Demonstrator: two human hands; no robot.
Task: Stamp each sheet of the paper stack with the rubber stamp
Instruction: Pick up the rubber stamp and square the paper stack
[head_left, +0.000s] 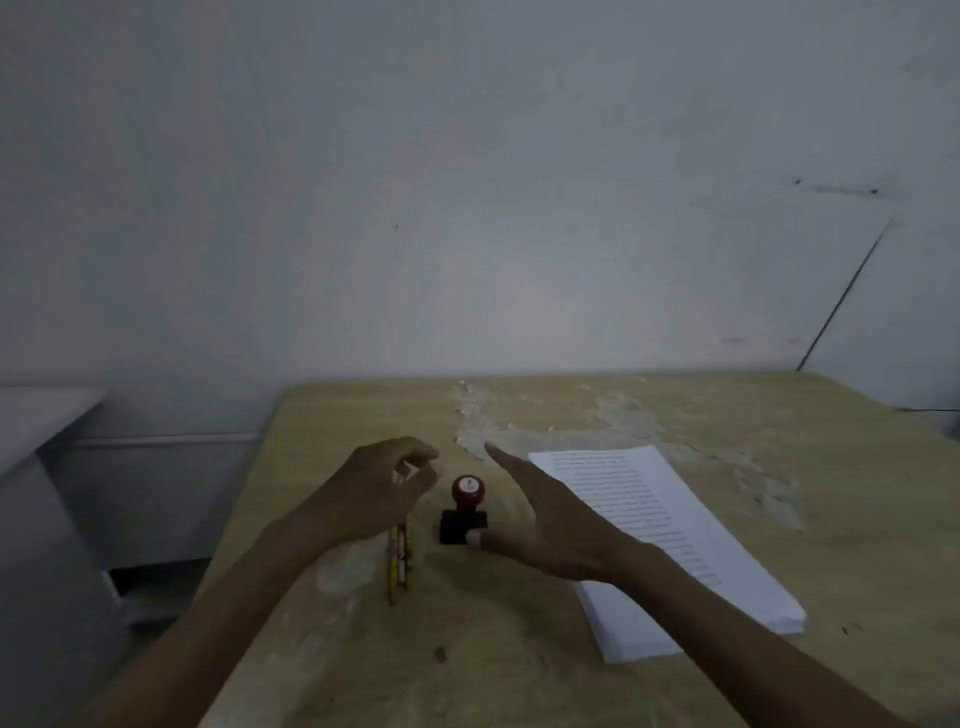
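Nothing appeared stamped yet: the top sheet of the paper stack (670, 540) showed only printed lines, no mark that could be made out, so judging by this the whole stack was left to do. The rubber stamp (465, 512) stood upright on the bench (519, 649), just left of the stack, a dark red knob over a black square base. The right hand (545, 525) hovered spread and released, its thumb at the base. The left hand (374, 493) hung loosely curled, grasping nothing, above some pencils (399, 564).
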